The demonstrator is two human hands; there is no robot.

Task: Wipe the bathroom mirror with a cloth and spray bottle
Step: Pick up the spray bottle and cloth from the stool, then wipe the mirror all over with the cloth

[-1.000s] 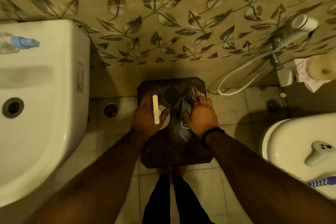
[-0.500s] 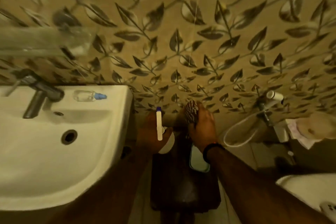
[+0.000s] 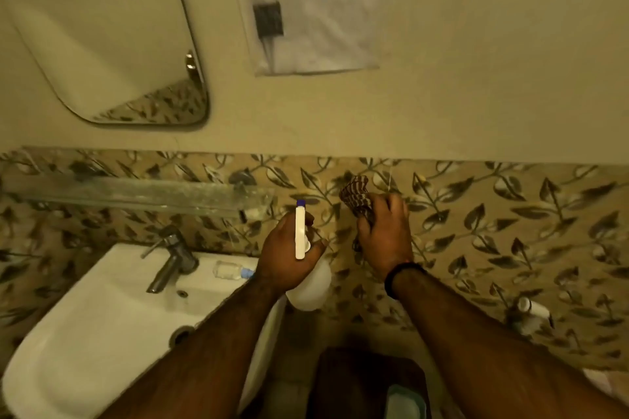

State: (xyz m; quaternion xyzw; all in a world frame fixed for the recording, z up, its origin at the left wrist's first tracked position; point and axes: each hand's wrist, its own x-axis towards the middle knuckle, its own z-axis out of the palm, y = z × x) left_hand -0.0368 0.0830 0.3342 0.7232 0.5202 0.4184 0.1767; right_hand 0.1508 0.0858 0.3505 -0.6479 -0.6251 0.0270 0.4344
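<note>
Left hand [image 3: 286, 255] is gripping the spray bottle [image 3: 308, 286], right hand [image 3: 384, 235] is clutching the cloth [image 3: 355, 196] — both ready. Mirror [image 3: 102, 37], up-left of the hands, is waiting: spraying and wiping all remain.

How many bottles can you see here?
2. A white spray bottle is held in the left hand; a small clear bottle lies on the sink rim beside the tap. Others may be hidden.
</note>
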